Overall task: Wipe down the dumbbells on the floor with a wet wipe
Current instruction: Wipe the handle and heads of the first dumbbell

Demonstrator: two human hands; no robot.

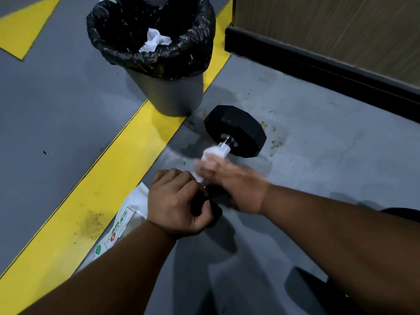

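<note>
- Dumbbell (236,130) lies on the grey floor (318,137) just right of the yellow stripe, its far black head plainly seen and its near head mostly hidden under the hands.
- Chrome handle (225,144) runs from the far head down toward the near one; a white wet wipe (212,154) is wrapped round its middle.
- Right hand (229,180) sits over the handle with its fingers curled about the wipe; the hand and the wipe are blurred, so how tightly it grips is hard to tell.
- Left hand (176,201) grips the near black head, fingers curled over its top and thumb on its near side.
- Packet of wipes (122,221), white with green print, lies on the floor just left of the left wrist, partly under the forearm and overlapping the edge of the stripe.
- Yellow stripe (109,185) runs from the near left corner up toward the far right.
- Grey bin (159,64) with a black liner stands on the stripe, beyond the dumbbell and near its far head; crumpled white tissue (154,40) lies inside.
- Wood-grain wall (341,23) with a black skirting stands at the far right.
- Brown stains (275,137) mark the floor just right of the far head.
</note>
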